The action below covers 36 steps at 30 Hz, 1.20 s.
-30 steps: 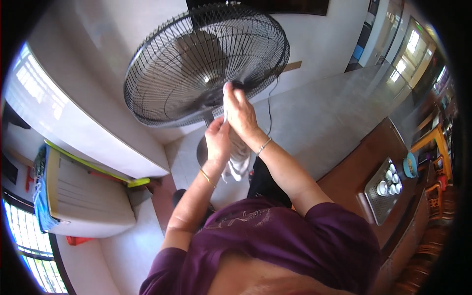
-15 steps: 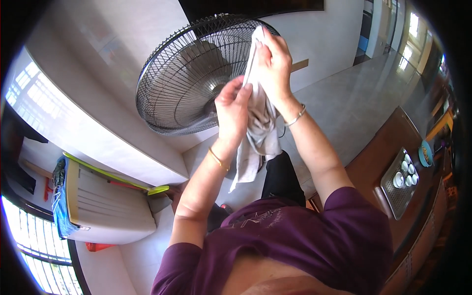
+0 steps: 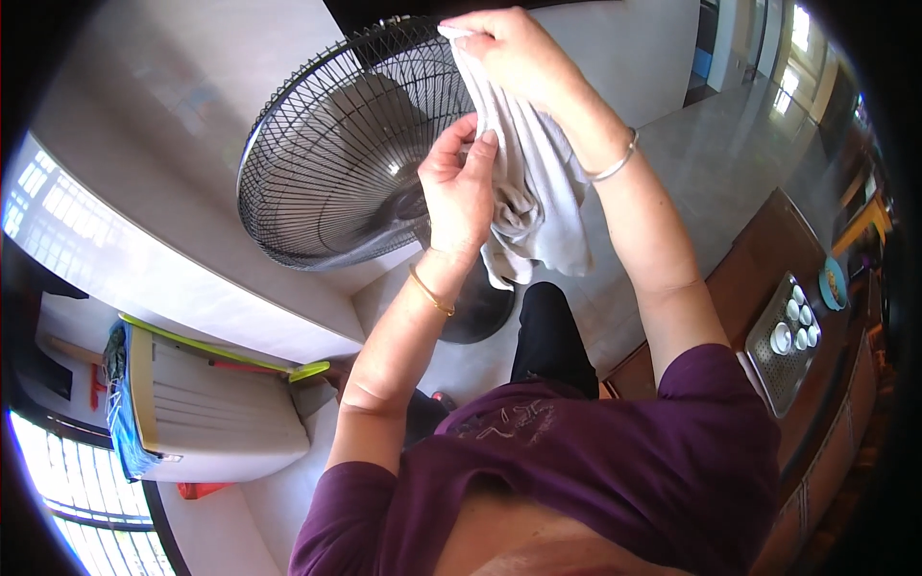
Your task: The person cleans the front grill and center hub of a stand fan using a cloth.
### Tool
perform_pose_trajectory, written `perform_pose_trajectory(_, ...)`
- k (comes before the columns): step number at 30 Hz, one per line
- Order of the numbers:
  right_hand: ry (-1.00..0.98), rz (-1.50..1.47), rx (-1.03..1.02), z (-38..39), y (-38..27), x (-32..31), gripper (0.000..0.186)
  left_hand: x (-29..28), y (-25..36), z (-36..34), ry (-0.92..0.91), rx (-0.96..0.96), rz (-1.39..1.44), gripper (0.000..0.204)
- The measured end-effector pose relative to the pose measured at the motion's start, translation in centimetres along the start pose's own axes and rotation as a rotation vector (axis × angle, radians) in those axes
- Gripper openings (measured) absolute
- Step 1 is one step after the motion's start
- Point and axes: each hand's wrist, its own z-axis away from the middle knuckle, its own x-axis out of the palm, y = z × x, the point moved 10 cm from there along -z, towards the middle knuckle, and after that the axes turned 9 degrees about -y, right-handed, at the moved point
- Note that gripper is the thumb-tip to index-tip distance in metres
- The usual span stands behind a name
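A pale cloth (image 3: 530, 182) hangs in loose folds between my hands, beside the wire cage of a black standing fan (image 3: 317, 173). My left hand (image 3: 459, 187) pinches the cloth's left edge between thumb and fingers, in front of the cage's right part. Higher up, my right hand (image 3: 523, 62) grips the cloth's upper corner close to the cage's top rim. The cloth's lower end dangles free above the floor. Part of the cage lies hidden behind the cloth and hands. Below, the fan's round dark base (image 3: 477, 309) stands on the floor.
At the right, a brown table (image 3: 783, 216) carries a perforated metal tray (image 3: 759, 360) with several small white cups (image 3: 781, 338) and a blue bowl (image 3: 834, 283). A white box-shaped appliance (image 3: 226, 408) stands at the left, near a wall ledge (image 3: 144, 240).
My right hand has moved up and left along the cage rim, drawing the cloth's corner with it. The cloth is spread wider, and its lower end has risen. My left hand keeps its pinch.
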Motion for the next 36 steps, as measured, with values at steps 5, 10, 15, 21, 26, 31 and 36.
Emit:
perform_pose_trajectory(5, -0.155, 0.319, 0.08, -1.1, -3.1, 0.5, 0.018, -0.7, 1.6, -1.1, 0.022, 0.057, 0.019, 0.022)
perform_pose_trajectory(10, 0.231, 0.097, -0.101, 0.0, -4.3, -3.0, 0.014, -1.5, 1.7, -1.2, 0.016, 0.148, 0.03, 0.028)
perform_pose_trajectory(15, 0.042, 0.237, -0.147, 0.5, -6.0, -1.5, 0.014, -2.0, 1.3, -0.4, 0.021, 0.134, -0.105, 0.032)
perform_pose_trajectory(21, 0.06, 0.482, -0.043, 3.0, -7.1, 0.3, 0.018, -2.5, -0.6, 1.1, 0.007, 0.091, -0.153, 0.031)
perform_pose_trajectory(26, 0.372, 0.555, -0.188, 5.0, -7.5, 0.1, 0.026, -3.0, -0.1, 1.8, 0.018, 0.163, -0.247, 0.028)
perform_pose_trajectory(31, 0.427, 0.54, -0.194, 5.7, -7.8, 0.3, 0.03, -3.3, 0.3, 2.1, 0.025, 0.197, -0.334, 0.027)
perform_pose_trajectory(36, 0.418, 0.559, -0.178, 6.3, -7.2, 1.3, 0.036, -3.7, 0.1, 2.7, 0.047, 0.206, -0.399, 0.026)
